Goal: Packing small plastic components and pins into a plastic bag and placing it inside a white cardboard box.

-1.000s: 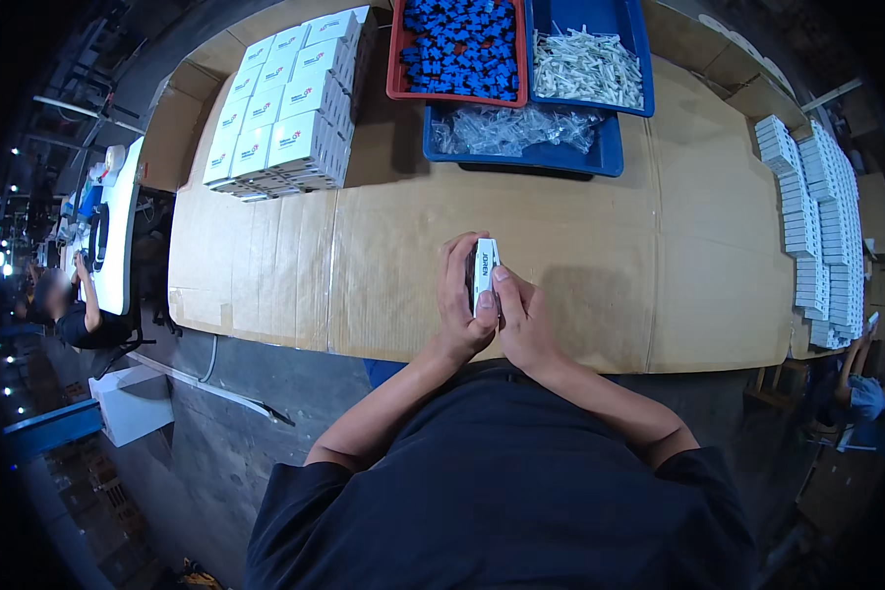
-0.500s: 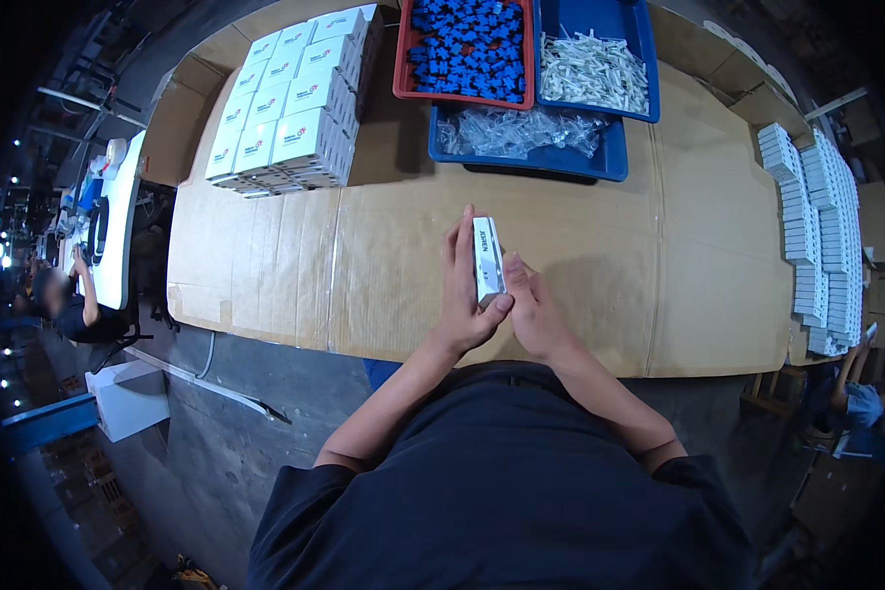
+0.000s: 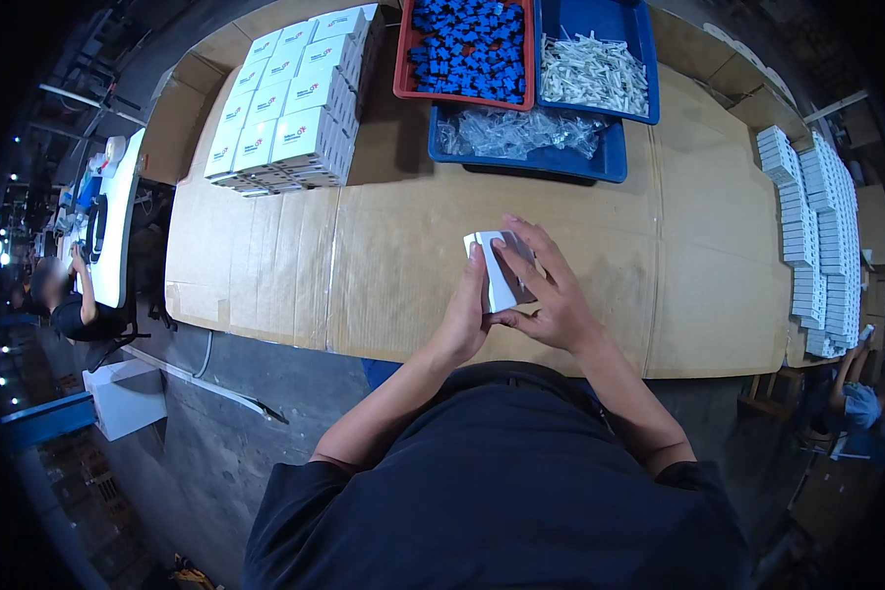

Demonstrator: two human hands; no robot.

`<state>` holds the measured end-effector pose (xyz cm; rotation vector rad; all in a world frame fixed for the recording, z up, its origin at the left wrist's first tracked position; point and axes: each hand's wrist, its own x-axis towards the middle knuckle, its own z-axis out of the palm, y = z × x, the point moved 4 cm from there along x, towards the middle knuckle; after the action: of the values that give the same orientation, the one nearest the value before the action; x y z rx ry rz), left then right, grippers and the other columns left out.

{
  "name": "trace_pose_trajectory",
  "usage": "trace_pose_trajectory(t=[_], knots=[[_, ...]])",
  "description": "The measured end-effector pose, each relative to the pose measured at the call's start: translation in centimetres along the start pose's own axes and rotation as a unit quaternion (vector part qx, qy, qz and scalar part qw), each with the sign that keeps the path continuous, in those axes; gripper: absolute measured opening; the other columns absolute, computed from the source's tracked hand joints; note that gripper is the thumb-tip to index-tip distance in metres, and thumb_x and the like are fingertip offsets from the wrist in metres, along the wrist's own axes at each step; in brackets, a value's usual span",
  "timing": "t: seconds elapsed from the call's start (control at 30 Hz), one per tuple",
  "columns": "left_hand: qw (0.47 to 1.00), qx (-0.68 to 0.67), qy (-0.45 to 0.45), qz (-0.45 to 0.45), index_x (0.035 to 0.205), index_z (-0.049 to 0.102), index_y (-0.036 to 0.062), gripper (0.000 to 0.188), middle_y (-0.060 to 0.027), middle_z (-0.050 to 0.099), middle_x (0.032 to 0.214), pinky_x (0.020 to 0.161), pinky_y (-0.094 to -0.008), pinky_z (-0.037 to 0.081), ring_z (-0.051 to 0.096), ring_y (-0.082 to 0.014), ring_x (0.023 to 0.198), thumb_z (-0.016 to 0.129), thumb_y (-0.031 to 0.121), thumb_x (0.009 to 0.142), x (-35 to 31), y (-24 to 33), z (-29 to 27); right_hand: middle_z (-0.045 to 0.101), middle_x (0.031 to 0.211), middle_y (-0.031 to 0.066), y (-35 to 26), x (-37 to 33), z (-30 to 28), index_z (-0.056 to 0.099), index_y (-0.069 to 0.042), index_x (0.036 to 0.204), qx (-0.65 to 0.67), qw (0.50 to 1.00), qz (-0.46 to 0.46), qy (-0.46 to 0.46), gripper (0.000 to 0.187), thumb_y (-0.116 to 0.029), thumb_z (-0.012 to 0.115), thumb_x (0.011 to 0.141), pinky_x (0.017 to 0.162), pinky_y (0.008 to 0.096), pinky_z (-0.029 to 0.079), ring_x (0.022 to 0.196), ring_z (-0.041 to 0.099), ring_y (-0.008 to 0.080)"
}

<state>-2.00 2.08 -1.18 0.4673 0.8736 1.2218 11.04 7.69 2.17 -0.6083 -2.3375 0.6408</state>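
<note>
Between my two hands, above the near part of the cardboard-covered table, is a small white box point(image 3: 498, 285). My left hand point(image 3: 465, 317) grips its left side, with the thumb up along the edge. My right hand point(image 3: 553, 295) wraps its right side, thumb low near the bottom edge and fingers over the top and far side. Both hands are closed on the box, and parts of it are hidden behind the fingers.
Stacked white boxes point(image 3: 287, 113) stand at the far left. At the back are a red tray of blue parts point(image 3: 400, 74), a blue tray of pale slim pieces point(image 3: 649, 74) and a blue tray of clear bags point(image 3: 615, 162). More white boxes point(image 3: 806, 236) are piled right. People sit at both sides.
The box has been turned in my hands, so a plain white face shows instead of the printed one. My right hand has shifted up, its fingers now spread over the box.
</note>
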Motion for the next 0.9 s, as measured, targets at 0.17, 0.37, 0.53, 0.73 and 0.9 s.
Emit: trace_pose_trajectory(t=[0.17, 0.37, 0.53, 0.73, 0.9], knots=[[0.999, -0.027, -0.008, -0.021, 0.154, 0.037, 0.0109, 0.08, -0.0138, 0.058, 0.14, 0.099, -0.0381, 0.058, 0.063, -0.0238, 0.125, 0.024, 0.072, 0.104, -0.6, 0.8, 2.1, 0.054, 0.149, 0.0192, -0.2, 1.0, -0.9, 0.059, -0.005, 0.141, 0.044, 0.997, -0.037, 0.048, 0.089, -0.052, 0.087, 0.071, 0.114, 0.0536, 0.044, 0.132, 0.056, 0.04], [0.998, -0.049, -0.03, -0.016, 0.148, 0.041, 0.0097, 0.077, -0.0125, 0.06, 0.134, 0.098, -0.0401, 0.058, 0.064, -0.0244, 0.123, 0.024, 0.071, 0.105, -0.3, -0.3, 1.3, 0.061, 0.138, 0.024, 0.0, 1.1, -0.3, 0.061, 0.006, 0.134, 0.063, 0.99, -0.086, 0.096, 0.083, -0.05, 0.084, 0.078, 0.106, 0.05, 0.052, 0.123, 0.063, 0.0431], [0.997, -0.057, 0.039, -0.041, 0.144, 0.047, 0.0119, 0.074, -0.0101, 0.061, 0.13, 0.099, -0.0394, 0.054, 0.063, -0.0219, 0.119, 0.032, 0.073, 0.104, -0.4, -0.9, 0.7, 0.062, 0.137, 0.0265, 0.6, 0.4, 0.5, 0.062, 0.009, 0.132, 0.071, 0.987, -0.087, 0.111, 0.081, -0.05, 0.082, 0.08, 0.103, 0.0485, 0.054, 0.121, 0.064, 0.0451], [0.99, -0.11, 0.069, -0.047, 0.142, 0.05, 0.0131, 0.065, -0.0072, 0.063, 0.128, 0.1, -0.0406, 0.053, 0.064, -0.0216, 0.118, 0.038, 0.066, 0.106, 0.2, -0.8, 0.3, 0.062, 0.136, 0.0269, 1.3, 0.8, 0.9, 0.063, 0.005, 0.135, 0.136, 0.987, -0.03, 0.082, 0.075, -0.051, 0.077, 0.086, 0.105, 0.0444, 0.052, 0.123, 0.064, 0.0413], [0.979, -0.163, 0.046, -0.114, 0.138, 0.056, 0.0119, 0.06, -0.009, 0.066, 0.127, 0.097, -0.0472, 0.056, 0.067, -0.0255, 0.115, 0.037, 0.061, 0.108, 0.8, 0.2, -0.1, 0.063, 0.14, 0.0189, 3.6, -0.4, 2.7, 0.062, 0.004, 0.137, 0.446, 0.862, 0.212, 0.109, 0.064, -0.05, 0.06, 0.104, 0.105, 0.0375, 0.051, 0.128, 0.061, 0.0274]])
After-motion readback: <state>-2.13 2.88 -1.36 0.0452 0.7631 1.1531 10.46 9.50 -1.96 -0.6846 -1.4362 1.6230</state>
